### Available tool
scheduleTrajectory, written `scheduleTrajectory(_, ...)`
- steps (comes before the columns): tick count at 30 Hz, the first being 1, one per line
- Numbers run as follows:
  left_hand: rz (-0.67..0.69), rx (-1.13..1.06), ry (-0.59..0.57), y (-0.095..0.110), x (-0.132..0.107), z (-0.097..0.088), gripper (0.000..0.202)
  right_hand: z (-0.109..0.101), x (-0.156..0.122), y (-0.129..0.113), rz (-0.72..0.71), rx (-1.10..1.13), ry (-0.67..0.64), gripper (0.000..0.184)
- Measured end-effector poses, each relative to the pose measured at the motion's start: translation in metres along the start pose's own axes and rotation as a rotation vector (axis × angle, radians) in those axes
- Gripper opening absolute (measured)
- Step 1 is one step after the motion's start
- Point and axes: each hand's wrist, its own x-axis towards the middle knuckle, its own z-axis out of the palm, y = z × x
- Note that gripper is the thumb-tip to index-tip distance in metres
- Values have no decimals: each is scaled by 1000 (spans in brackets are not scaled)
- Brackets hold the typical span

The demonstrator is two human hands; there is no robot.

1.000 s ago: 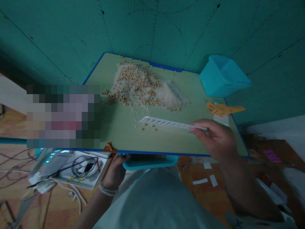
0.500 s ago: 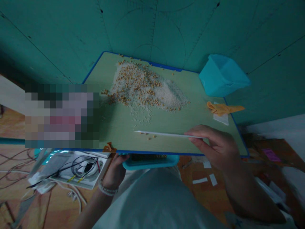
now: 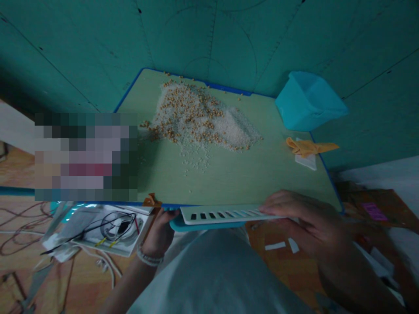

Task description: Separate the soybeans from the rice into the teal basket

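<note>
My right hand (image 3: 301, 220) is closed on the end of a flat white slotted plastic strip (image 3: 209, 217), which lies over the table's front edge and above a blue tray (image 3: 209, 226). With my left hand (image 3: 162, 229) I grip the left end of that tray, just below the edge. The strip covers most of the tray, so its contents are hidden. Farther back, a heap of white rice-like grains (image 3: 237, 128) mixed with round yellow-brown beans (image 3: 183, 100) spreads over the table (image 3: 262, 170). One loose grain lies near the front.
A blue bin (image 3: 307, 107) stands at the table's right rear. An orange cloth (image 3: 304, 147) lies in front of it on something white. Orange tape (image 3: 151, 200) sits at the front edge. A box of cables (image 3: 121, 231) is below left, a blurred patch above it.
My right hand has drawn the white strip toward me, from the tabletop to over the tray, and tilted it so its slots show. The few loose beans near the front have left the tabletop.
</note>
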Motion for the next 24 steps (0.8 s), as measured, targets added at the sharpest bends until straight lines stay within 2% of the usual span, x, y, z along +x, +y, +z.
scheduleTrajectory(9, 10, -8, -19, 2, -1, 2, 17, -2, -1, -2, -7, 53, -31, 31)
scheduleTrajectory(15, -2, 9, -28, 1, -1, -1, 20, -1, 2, 2, 75, 26, 18, 24)
scheduleTrajectory(19, -21, -4, -3, -1, 1, -6, 27, -2, 7, 8, 157, -97, 136, 18)
scheduleTrajectory(24, -3, -10, 17, -1, 4, -8, 30, -6, 11, 34, 375, -285, 425, 10)
